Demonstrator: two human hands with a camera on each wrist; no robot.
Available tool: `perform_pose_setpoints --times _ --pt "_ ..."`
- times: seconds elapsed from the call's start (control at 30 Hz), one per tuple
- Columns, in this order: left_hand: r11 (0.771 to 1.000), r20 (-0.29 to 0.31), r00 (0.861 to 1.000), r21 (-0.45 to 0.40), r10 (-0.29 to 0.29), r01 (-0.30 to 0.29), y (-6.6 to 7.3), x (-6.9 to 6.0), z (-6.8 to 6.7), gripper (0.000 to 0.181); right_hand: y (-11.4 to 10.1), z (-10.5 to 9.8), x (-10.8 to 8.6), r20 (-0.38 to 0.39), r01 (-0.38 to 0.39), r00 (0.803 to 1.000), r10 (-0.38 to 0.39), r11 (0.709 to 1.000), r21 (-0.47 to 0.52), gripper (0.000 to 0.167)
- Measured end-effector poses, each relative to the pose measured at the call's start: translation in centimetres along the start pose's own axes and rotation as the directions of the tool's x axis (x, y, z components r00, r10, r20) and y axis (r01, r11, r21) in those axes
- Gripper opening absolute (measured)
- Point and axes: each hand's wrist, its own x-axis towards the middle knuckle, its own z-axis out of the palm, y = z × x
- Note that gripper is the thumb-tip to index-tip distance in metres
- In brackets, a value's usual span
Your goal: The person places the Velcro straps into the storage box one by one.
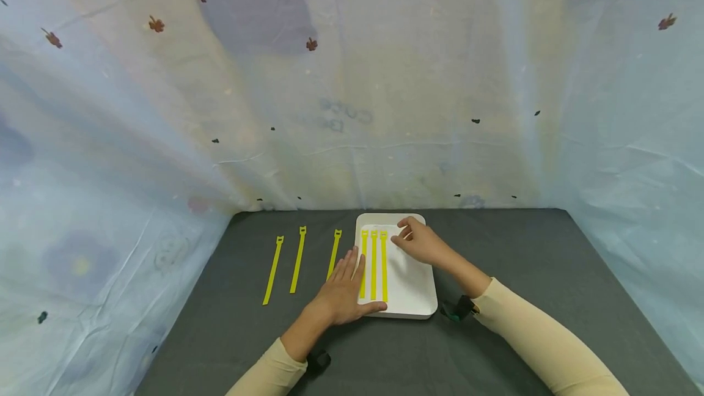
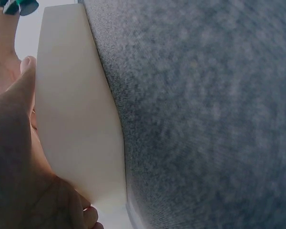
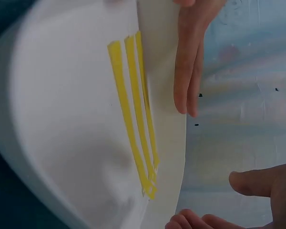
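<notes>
A white tray (image 1: 409, 280) is sitting on the dark bench (image 1: 511, 243), and three yellow straps (image 1: 374, 267) are lying side by side in it, toward 9 o'clock from its middle, their slotted heads pointing to 12. Outside the tray, at 9 o'clock, three loose straps (image 1: 297, 261) are lying on the bench, spaced apart and leaning slightly toward 1 o'clock; the left hand is hiding the lower end of the closest one. That left hand (image 1: 342, 292) is resting against the tray at 8 o'clock, its fingers extending along the side and its thumb spreading over the near rim. The right hand (image 1: 420, 244) is hovering over the tray at about 1 o'clock, fingers loosely bending, thumb standing apart, gripping nothing. Beyond the bench, at 12 o'clock, a patterned sheet (image 1: 396, 78) is hanging.
</notes>
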Motion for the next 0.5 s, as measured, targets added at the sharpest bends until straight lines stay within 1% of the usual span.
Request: perform_pose_setpoints --times 0.17,0.4,0.5 --pt "1.000 -0.008 1.000 -0.008 0.008 -0.008 0.0 -0.1 0.0 0.123 0.3 -0.1 -2.0 -0.031 0.038 0.999 -0.039 0.999 -0.027 0.055" --pt "1.000 -0.006 1.000 -0.004 -0.002 0.002 -0.1 0.0 0.0 0.125 1.3 0.2 -4.2 -0.097 0.082 0.991 -0.093 0.991 -0.108 0.060" --pt "1.000 -0.004 1.000 -0.006 -0.003 0.003 0.0 0.0 0.0 0.125 1.7 0.4 -5.2 -0.110 0.094 0.988 -0.108 0.987 -0.130 0.064"
